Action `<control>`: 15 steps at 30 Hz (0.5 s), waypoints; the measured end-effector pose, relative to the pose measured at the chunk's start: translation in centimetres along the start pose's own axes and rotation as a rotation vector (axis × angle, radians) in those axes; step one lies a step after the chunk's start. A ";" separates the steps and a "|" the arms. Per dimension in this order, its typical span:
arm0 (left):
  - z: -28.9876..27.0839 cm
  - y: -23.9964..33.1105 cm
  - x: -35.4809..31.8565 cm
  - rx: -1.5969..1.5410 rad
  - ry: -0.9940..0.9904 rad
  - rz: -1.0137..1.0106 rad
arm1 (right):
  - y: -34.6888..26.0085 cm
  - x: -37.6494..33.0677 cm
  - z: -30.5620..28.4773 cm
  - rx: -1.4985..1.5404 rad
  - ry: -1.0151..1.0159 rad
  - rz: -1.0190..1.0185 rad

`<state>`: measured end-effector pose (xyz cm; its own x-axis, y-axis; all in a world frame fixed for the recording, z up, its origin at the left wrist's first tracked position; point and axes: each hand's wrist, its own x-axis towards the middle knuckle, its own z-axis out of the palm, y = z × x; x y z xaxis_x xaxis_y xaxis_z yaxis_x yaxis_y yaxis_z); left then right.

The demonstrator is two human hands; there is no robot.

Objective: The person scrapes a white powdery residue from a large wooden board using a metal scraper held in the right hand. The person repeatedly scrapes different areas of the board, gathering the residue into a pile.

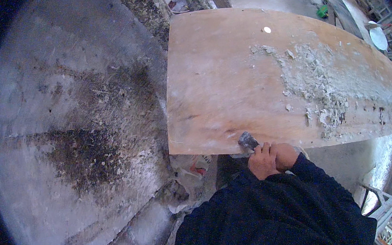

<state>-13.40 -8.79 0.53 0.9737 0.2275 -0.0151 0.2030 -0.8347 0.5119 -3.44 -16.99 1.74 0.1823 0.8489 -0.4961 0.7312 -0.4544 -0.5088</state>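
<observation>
A scraper with a short, flat grey head point(248, 140) rests against the near edge of a large orange-brown wooden board point(219, 73). My left hand point(262, 163) is closed round the handle end just behind that head. Pressed up beside it is my right hand point(285, 156), also closed on the scraper; most of its fingers are hidden. Pale flakes and crumbs of scraped material point(319, 77) lie heaped over the board's right half. Darker brown streaks mark the wood close to the tool.
A small white disc point(267, 29) lies near the board's far edge. To the left spreads a grey floor point(30, 115) with a dark, debris-strewn stain. A crumpled sack point(193, 167) sits below the board's near left corner. White wooden framework point(383, 203) stands at lower right.
</observation>
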 end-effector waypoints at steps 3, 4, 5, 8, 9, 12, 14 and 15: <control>0.5 0.2 -0.4 0.001 0.068 -0.045 | -0.3 0.4 0.3 0.021 0.090 0.021; 0.7 0.2 -0.5 0.006 0.090 -0.072 | -0.1 0.4 0.7 -0.015 0.055 0.056; 0.9 0.1 -0.6 -0.016 0.085 -0.037 | 0.3 0.5 1.5 -0.051 0.021 0.091; 1.3 -0.2 -0.7 -0.031 0.086 0.037 | 1.4 0.2 2.6 -0.095 0.000 0.067; 1.4 0.0 -0.7 -0.008 0.088 0.035 | 1.6 0.1 2.9 -0.097 0.002 0.037; 0.3 0.1 0.0 0.065 0.048 -0.057 | 2.7 1.8 3.0 0.034 0.148 -0.189; -0.3 -0.2 0.4 0.063 0.014 -0.103 | 1.9 3.0 2.6 0.124 0.250 -0.156; -0.1 -0.8 0.5 0.042 0.003 -0.108 | 1.3 3.5 2.3 0.172 0.302 -0.147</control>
<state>-13.10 -7.97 0.23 0.9454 0.3192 -0.0655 0.3113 -0.8252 0.4713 -3.39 -15.20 -2.29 0.2880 0.9380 -0.1929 0.6478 -0.3392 -0.6822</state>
